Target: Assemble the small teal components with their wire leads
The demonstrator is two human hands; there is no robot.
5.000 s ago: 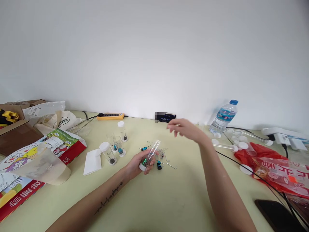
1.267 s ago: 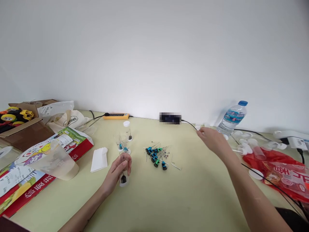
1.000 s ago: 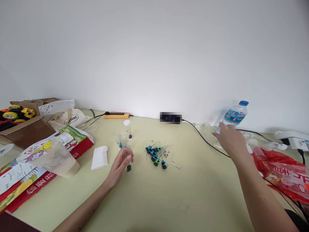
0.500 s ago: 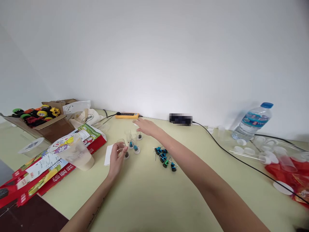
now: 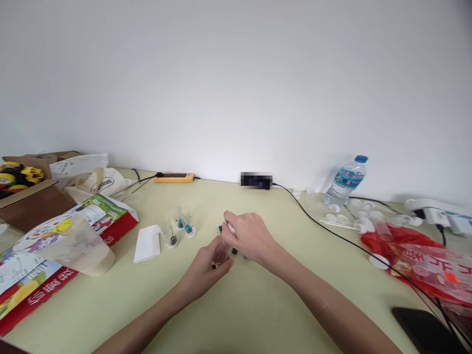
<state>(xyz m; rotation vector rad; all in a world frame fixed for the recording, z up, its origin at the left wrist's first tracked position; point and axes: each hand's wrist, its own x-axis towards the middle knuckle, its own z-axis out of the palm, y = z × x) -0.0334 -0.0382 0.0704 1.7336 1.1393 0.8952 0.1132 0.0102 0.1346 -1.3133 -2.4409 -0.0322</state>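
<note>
My left hand (image 5: 206, 268) is wrapped round a small clear plastic tube (image 5: 222, 251), tilted over the table's middle. Something small and dark lies at the tube's lower end; its kind is unclear. At the upper end, my right hand (image 5: 249, 237) pinches a white cap (image 5: 231, 228). Behind both hands, a pile of small blue-and-black parts with thin wires (image 5: 220, 228) is mostly hidden. Left of the hands stand three clear tubes on white caps: two with blue pieces, a back tube (image 5: 180, 221) and a right tube (image 5: 189, 229), and a front tube (image 5: 172, 240) with a dark piece.
Folded white paper (image 5: 147, 244), a cloudy plastic cup (image 5: 86, 253) and a red printed box (image 5: 121, 228) are at left. A yellow power strip (image 5: 173, 178) and a dark device (image 5: 256, 181) lie by the wall. Rightward are a water bottle (image 5: 345, 182), loose white caps (image 5: 342, 220) and a black cable (image 5: 313, 216).
Both hands have come together over the table's middle, the right one drawn back from the rear. A tube is now held between them. The view has turned right.
</note>
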